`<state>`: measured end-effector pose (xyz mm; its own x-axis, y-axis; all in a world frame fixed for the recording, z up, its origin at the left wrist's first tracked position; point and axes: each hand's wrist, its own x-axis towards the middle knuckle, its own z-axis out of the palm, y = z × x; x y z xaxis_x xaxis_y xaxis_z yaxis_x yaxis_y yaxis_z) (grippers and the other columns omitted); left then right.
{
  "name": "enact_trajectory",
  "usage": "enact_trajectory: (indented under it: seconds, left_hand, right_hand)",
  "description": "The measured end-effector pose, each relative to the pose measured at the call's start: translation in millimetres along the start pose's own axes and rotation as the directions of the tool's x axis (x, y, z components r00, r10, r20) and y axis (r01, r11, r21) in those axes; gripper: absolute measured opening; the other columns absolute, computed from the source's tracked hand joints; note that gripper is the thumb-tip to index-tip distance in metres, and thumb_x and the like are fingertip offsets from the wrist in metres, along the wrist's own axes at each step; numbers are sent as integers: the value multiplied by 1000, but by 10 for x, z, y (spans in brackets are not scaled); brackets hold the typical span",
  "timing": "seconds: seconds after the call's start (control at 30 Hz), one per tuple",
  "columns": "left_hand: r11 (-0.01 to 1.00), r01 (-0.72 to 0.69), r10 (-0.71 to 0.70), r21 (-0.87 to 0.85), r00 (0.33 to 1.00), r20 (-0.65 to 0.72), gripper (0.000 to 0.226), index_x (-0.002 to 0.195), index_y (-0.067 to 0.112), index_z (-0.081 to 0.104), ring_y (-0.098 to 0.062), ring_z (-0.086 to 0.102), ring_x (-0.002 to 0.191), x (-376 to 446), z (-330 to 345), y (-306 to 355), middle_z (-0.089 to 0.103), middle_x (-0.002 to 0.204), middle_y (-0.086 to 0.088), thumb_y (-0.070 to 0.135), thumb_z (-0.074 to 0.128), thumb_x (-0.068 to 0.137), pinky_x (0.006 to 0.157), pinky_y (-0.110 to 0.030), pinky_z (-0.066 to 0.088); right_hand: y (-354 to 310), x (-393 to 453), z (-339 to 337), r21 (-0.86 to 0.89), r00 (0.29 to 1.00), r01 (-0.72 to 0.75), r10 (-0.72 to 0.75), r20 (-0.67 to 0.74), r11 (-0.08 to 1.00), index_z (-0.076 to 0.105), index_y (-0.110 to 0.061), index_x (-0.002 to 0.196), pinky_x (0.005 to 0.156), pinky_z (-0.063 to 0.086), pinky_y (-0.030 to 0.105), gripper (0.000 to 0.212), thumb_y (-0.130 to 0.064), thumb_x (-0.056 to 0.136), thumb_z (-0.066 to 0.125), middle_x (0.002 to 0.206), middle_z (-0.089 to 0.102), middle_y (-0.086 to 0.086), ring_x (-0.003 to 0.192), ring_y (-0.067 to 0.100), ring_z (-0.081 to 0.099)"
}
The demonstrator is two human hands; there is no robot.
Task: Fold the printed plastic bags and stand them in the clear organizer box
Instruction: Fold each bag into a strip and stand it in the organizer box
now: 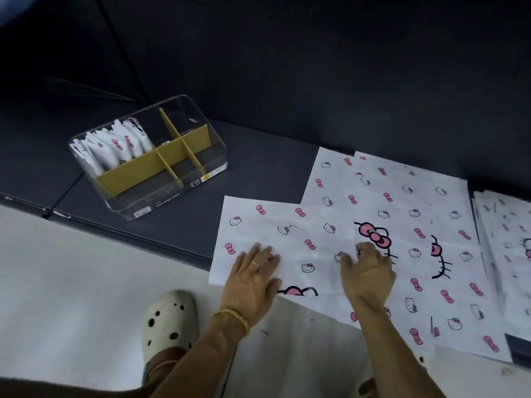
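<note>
Left hand [254, 278] flat, fingers straight on the bag [287, 242]; right hand [366, 272] curled, grip unclear. Slippery plastic, could slide and fold crooked, spoiling fit in box [149, 156].

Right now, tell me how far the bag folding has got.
Done: several folded bags stand in the left rear compartment of the clear organizer box; its other compartments look empty. In hand: the left hand lies flat on a partly folded bag while the right hand works its fold. Left: flat bags under it and a stack at the right edge.
</note>
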<state>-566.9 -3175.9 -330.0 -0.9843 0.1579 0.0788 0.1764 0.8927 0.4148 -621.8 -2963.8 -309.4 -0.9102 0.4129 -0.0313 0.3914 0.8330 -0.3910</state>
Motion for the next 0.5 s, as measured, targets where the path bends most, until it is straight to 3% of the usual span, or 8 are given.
enact_trajectory:
  seconds: [0.07,0.1,0.2,0.27,0.33,0.43,0.5]
  left_hand:
    - [1000,25,-25,-6,999,43,47,125,13,65,-34,48,131,-3,20,-20,57,137,-7,26,75,81,106,-54,38]
    - [1000,30,-29,-9,998,49,48,126,14,64,-34,47,132,0,27,-31,55,138,-7,27,74,82,107,-54,37]
    - [1000,21,-19,-22,997,73,50,129,16,62,-34,44,134,15,18,-58,52,141,-7,27,74,82,109,-52,32]
    - [999,20,-17,-28,994,105,51,139,20,51,-29,29,143,1,32,-103,39,151,-2,32,63,91,117,-43,16]
    - [999,12,-8,-32,993,118,51,144,23,43,-24,17,147,-6,42,-156,28,156,2,35,55,95,118,-36,4]
    - [999,10,-6,-31,991,132,52,147,26,35,-20,8,149,1,32,-168,15,158,8,38,48,98,117,-30,-6]
    - [1000,20,-17,-16,986,165,55,149,29,28,-17,2,149,5,29,-155,3,156,13,43,44,99,115,-26,-12]
  right_hand:
    - [-104,-171,50,-125,966,205,-221,-135,971,64,-1,112,82,44,50,41,-8,74,75,106,64,21,103,41,56]
    - [-194,-282,99,-127,932,321,-336,-135,939,64,-2,114,86,46,51,43,-8,73,75,112,63,20,107,41,57]
    - [-378,-630,321,27,820,562,-561,112,827,60,-3,126,103,44,49,43,-12,85,67,137,56,17,129,35,51]
    - [-314,-732,418,29,761,625,-618,196,780,56,-5,135,112,35,49,44,-14,92,60,148,46,15,139,31,42]
    - [-118,-679,390,-63,741,664,-644,193,745,52,-7,140,113,33,49,44,-20,98,49,151,43,13,141,30,39]
    - [235,-541,225,-155,754,649,-605,254,745,38,-10,149,118,27,46,55,-31,101,21,157,30,8,146,25,27]
    - [446,-461,135,-153,781,605,-545,306,781,29,-11,152,121,17,43,58,-35,101,12,160,20,3,149,21,16]
